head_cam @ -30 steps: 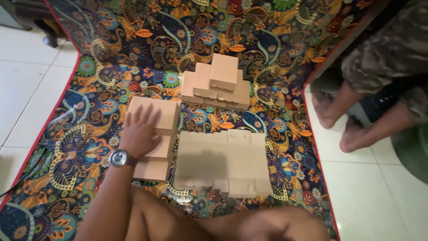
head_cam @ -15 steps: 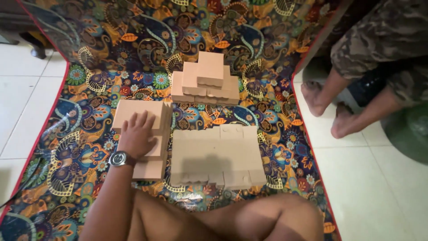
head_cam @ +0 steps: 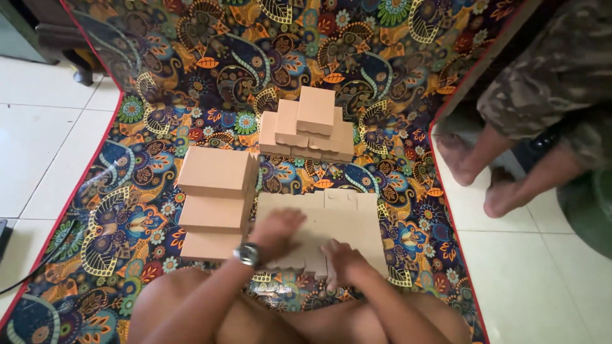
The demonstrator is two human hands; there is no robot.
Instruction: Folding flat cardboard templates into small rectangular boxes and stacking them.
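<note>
A flat sheet of brown cardboard with notched edges lies on the patterned mat in front of me. My left hand, with a watch on its wrist, rests palm down on the sheet's near left part. My right hand presses on the sheet's near edge, fingers spread. To the left of the sheet stands a row of three folded brown boxes. A pile of several smaller folded boxes sits further away on the mat.
The colourful paisley mat has a red border and lies on white floor tiles. Another person's bare feet and camouflage-clad legs stand at the right edge. A dark furniture leg is at the far left.
My left hand has left the folded boxes and moved right onto the flat cardboard sheet. My right hand has come into view and landed on the sheet's near edge.
</note>
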